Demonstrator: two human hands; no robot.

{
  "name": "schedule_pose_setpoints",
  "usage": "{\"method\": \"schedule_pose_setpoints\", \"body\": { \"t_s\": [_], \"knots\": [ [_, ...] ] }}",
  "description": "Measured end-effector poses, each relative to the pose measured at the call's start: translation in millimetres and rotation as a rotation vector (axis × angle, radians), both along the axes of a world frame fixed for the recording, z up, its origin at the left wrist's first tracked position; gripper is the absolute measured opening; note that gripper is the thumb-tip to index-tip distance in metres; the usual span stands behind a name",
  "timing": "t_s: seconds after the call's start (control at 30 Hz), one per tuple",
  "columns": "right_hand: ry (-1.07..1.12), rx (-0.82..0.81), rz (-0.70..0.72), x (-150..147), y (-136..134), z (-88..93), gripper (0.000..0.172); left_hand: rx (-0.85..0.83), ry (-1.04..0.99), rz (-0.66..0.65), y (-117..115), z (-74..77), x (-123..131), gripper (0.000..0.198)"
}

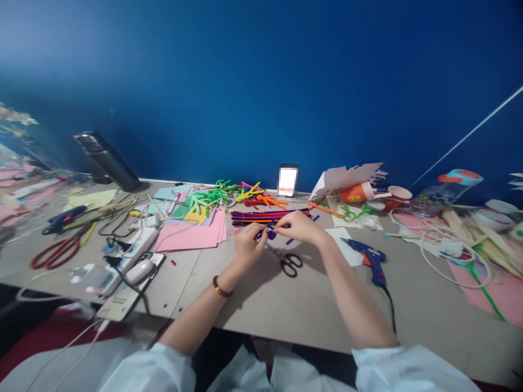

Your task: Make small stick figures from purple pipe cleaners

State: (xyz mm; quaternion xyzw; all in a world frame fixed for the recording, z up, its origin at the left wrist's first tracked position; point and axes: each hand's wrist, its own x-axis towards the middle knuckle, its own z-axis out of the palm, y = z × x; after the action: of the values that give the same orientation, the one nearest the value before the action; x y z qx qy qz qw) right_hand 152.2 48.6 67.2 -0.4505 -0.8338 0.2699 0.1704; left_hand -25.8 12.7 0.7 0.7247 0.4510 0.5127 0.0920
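My left hand [250, 243] and my right hand [297, 226] meet over the middle of the table, fingertips close together. Between them is a purple pipe cleaner [271, 231], bent into a small shape; the fingers of both hands pinch it. Just behind the hands lies a bundle of pipe cleaners [249, 218] in purple, red and orange. Black-handled scissors [291, 264] rest on the table below my right hand, their blades partly hidden near my fingers. Short purple pieces [290, 240] lie beside my right wrist.
Left are pink paper sheets [192, 238], a power strip [134, 247], a phone [131, 294] and red-handled scissors [56, 252]. A blue glue gun [370, 258] lies right. Behind stand twisted green pipe cleaners [216, 191], a lit phone [287, 181] and red paper cups [355, 193].
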Motion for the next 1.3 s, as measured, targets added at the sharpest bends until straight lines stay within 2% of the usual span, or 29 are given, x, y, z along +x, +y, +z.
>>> {"method": "schedule_pose_setpoints", "body": {
  "t_s": [0.13, 0.27, 0.4, 0.53, 0.67, 0.73, 0.97, 1.13, 1.3],
  "knots": [
    [-0.066, 0.131, 0.036, -3.8, -7.6, 6.5, 0.016, -0.021, 0.072, 0.027, 1.6, -0.7, -0.9, 0.016],
    [-0.143, 0.176, 0.068, -6.3, -15.3, 10.3, 0.016, 0.066, 0.211, 0.045, 2.4, -7.0, 1.4, 0.018],
    [-0.173, 0.224, 0.017, -4.6, -19.1, 14.4, 0.018, 0.172, 0.324, 0.017, 2.4, -14.1, 4.9, 0.018],
    [-0.149, 0.222, -0.030, -0.7, -16.7, 18.1, 0.017, 0.217, 0.367, -0.050, 1.7, -15.1, 6.3, 0.018],
    [-0.082, 0.194, -0.026, 3.9, -9.3, 16.6, 0.013, 0.176, 0.313, -0.163, 0.7, -12.2, 7.3, 0.019],
    [-0.047, 0.176, -0.024, 6.8, -4.2, 12.8, 0.013, 0.163, 0.249, -0.180, 0.0, -10.8, 7.9, 0.019],
    [-0.071, 0.019, -0.065, 11.3, 6.2, -2.1, 0.024, 0.150, 0.091, -0.091, -1.8, -7.5, 5.0, 0.016],
    [-0.084, 0.008, -0.018, 6.5, -3.4, 4.8, 0.030, 0.088, 0.061, -0.005, 0.4, -5.4, 0.6, 0.015],
    [-0.123, -0.007, 0.041, 4.2, -16.1, 12.0, 0.021, 0.076, 0.181, 0.012, 1.5, -8.3, 1.5, 0.015]
  ]
}}
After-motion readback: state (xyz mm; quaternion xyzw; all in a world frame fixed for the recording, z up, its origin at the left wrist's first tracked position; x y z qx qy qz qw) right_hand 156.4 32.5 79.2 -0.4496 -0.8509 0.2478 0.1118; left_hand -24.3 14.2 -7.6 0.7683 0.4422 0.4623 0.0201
